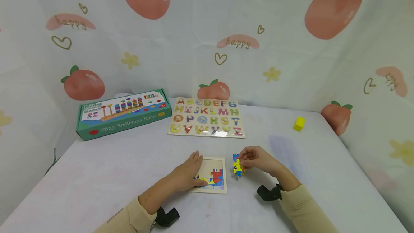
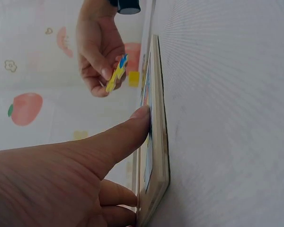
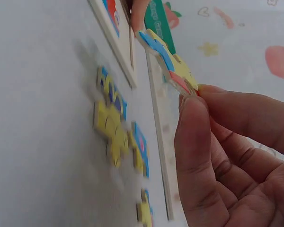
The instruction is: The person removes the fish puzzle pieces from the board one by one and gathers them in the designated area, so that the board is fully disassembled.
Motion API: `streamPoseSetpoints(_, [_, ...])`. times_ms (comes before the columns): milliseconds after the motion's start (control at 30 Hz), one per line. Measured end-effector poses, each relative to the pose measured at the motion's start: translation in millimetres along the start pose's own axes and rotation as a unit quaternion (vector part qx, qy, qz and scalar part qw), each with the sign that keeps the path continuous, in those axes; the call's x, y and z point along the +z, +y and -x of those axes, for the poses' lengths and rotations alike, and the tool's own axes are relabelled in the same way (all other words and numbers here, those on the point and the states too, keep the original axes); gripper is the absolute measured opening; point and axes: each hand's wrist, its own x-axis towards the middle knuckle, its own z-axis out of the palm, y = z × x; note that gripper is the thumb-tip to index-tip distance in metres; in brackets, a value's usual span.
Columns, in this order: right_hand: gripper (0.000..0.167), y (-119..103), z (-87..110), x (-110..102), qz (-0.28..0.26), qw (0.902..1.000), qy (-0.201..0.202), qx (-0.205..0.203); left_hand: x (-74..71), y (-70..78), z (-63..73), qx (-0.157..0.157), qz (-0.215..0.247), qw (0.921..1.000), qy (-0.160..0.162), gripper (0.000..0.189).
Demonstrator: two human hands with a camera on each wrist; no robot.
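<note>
Yellow, blue and a bit of red cover the puzzle piece (image 3: 168, 59) that we pinch between the thumb and finger of our right hand (image 1: 258, 159). We hold it up above the white cloth (image 1: 106, 175), tipped a little and touching just our fingers. It is on the right side of the wooden puzzle board (image 1: 215, 163), close by but apart from it.

Our left hand (image 1: 187, 173) is on the other side, laid over the board's left edge. Its fingers are long and straight, and its thumb presses down on top of the board. So the board is between our two hands, nearer the left one. We see red, blue and yellow pieces (image 1: 216, 177) sitting in its near part, and plain wood shows in the far part.

More loose pieces (image 3: 111, 125) lie on the cloth under our right hand, just beside the board.

Farther back, we see a letter board (image 1: 207, 118) with bright letters from A to Z. Left of it is a green game box (image 1: 124, 114). Far over on the right is a small yellow block (image 1: 299, 124).
</note>
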Motion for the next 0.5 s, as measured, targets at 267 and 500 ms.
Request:
streamPoseSetpoints(267, [0.031,11.8,17.9,-15.6,0.002,0.9995,0.026,0.017,1.6,-0.4,0.2,-0.004,-0.003,1.0000,0.000,0.087])
streamPoseSetpoints(500, [0.031,19.7,28.2,-23.8,0.003,0.9986,0.045,0.026,2.1,-1.4,-0.3,0.000,-0.005,1.0000,-0.001,0.088])
